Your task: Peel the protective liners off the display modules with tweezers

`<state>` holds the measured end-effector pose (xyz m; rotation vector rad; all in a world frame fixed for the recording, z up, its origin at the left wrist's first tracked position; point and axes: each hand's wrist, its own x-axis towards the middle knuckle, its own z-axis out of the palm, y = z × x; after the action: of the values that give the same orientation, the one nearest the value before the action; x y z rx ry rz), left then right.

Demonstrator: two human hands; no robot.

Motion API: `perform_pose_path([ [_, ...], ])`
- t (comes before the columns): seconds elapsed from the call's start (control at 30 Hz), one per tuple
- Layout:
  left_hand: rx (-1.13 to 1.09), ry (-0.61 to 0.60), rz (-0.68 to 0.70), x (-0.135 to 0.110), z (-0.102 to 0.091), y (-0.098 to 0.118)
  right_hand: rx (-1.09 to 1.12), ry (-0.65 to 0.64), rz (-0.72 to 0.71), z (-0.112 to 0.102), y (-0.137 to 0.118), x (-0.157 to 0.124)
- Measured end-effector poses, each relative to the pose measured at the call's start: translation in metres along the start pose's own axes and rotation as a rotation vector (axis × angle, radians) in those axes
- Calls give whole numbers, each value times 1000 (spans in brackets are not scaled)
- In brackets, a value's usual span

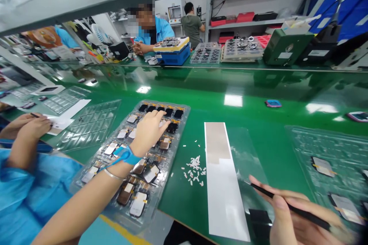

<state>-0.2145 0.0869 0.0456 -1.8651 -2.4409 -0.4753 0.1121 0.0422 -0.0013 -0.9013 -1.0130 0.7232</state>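
My left hand (149, 130), with a blue wrist strap (126, 155) and a bangle on its arm, reaches over a clear plastic tray (165, 178). Its fingers are stretched out and apart, touching or just above the small dark screens (169, 112) in the far rows. Nearer rows hold small screen parts (138, 203) with white or brown backs and orange tabs. My right hand (299, 214) is closed around slim black tweezers (287, 204), their tip pointing left towards a long white sheet (224, 191) with a brownish strip. Small white pieces (195, 168) lie scattered between tray and sheet.
Another clear tray (304, 143) with a few screen parts stands at right. A small blue-and-pink frame (273, 103) lies farther back. A co-worker's hands (34, 126) work at left beside an overlapping clear tray (89, 122). Boxes and a blue case (174, 55) line the back ledge.
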Motion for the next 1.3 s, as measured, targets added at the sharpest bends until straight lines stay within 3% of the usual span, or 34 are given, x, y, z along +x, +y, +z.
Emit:
perform_pose_path([
  [0.13, 37, -96, 33, 9, 4, 14, -2, -8, -34, 5, -6, 1],
  [0.3, 31, -181, 45, 19, 6, 13, -29, -62, -49, 1, -6, 3],
  [0.7, -203, -172, -11, 26, 5, 10, -38, -31, -11, -2, -3, 2],
  [0.83, -306, -160, 74, -13, -13, 37, 33, -115, 84, -6, -1, 5],
  [0.93, -431, -219, 160, -70, -25, 72, 101, -300, 121, -4, -9, 11],
  [1.07, -826, -323, 188, -134, -21, 115, -74, -618, 79, 0, -26, 17],
  [1.17, -1122, -337, 92, -152, -1, 134, -198, -777, 179, 2, -32, 15],
  [1.3, -1359, -363, -110, -148, 26, 141, -259, -766, 286, 4, -27, 13],
])
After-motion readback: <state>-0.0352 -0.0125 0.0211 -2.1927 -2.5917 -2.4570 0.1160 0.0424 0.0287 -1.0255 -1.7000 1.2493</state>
